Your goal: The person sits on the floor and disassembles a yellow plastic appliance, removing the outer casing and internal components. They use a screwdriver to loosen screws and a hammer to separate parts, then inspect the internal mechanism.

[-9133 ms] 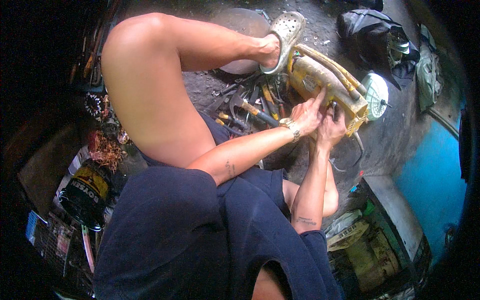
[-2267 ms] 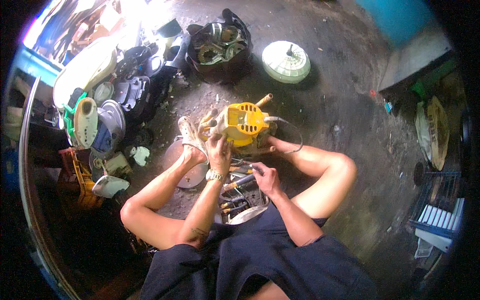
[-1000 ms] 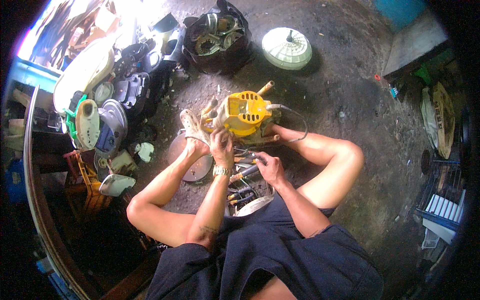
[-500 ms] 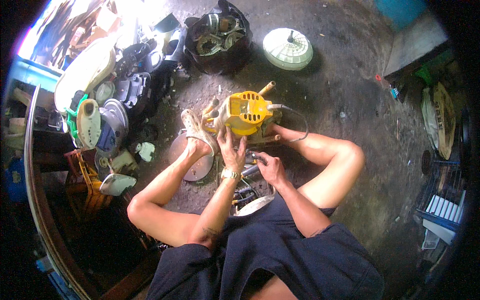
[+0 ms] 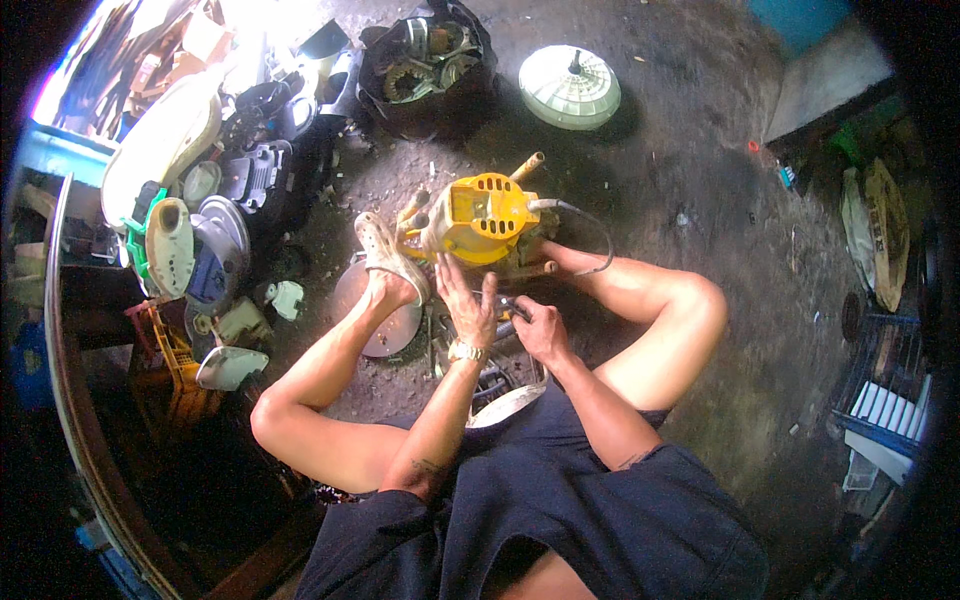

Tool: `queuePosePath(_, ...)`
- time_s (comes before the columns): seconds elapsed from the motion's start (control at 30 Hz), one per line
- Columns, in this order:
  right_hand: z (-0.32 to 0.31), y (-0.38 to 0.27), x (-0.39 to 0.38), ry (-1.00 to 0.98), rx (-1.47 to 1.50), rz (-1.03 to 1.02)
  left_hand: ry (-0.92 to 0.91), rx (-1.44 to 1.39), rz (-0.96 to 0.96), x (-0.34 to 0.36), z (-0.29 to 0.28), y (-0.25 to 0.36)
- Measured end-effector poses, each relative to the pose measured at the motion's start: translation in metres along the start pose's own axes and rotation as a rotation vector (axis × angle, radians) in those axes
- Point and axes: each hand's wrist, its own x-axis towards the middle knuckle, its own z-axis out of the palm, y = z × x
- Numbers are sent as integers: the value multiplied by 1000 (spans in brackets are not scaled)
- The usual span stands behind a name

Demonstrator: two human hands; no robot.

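Between my legs stands a yellow power tool (image 5: 482, 225) with a slotted motor cap, side handles and a dark cord (image 5: 592, 222) curving off its right. My left hand (image 5: 468, 308), a gold watch at the wrist, has its fingers stretched out against the near side of the housing. Just right of it, my right hand (image 5: 541, 331) is closed around a dark hand tool (image 5: 512, 306) pointing toward the machine's underside; its kind and its tip are hidden. Under both hands lie several hand tools, partly covered, beside a round white container (image 5: 510, 406).
A grey metal disc (image 5: 376, 310) lies by my left foot. Housings and fan parts (image 5: 219, 250) pile up at left. A black bag of motor parts (image 5: 428, 75) and a white ribbed round cover (image 5: 570, 88) stand farther off. A blue rack (image 5: 884, 405) is at right.
The left hand's fingers have straightened and lie flatter against the housing. My right hand stays by the near side with its tool. The whole view has shifted slightly.
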Motion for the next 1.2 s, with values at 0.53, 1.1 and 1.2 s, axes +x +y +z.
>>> queuePosePath(0.53, 5, 10, -3, -3, 41, -17, 197, 62, 136, 42, -19, -16)
queuePosePath(1.1, 7, 11, 2, 2, 94, -33, 5, 86, 207, 73, -39, -25)
queuePosePath(1.2, 9, 6, 0, 27, 42, -63, -16, 68, 205, 73, -42, -29)
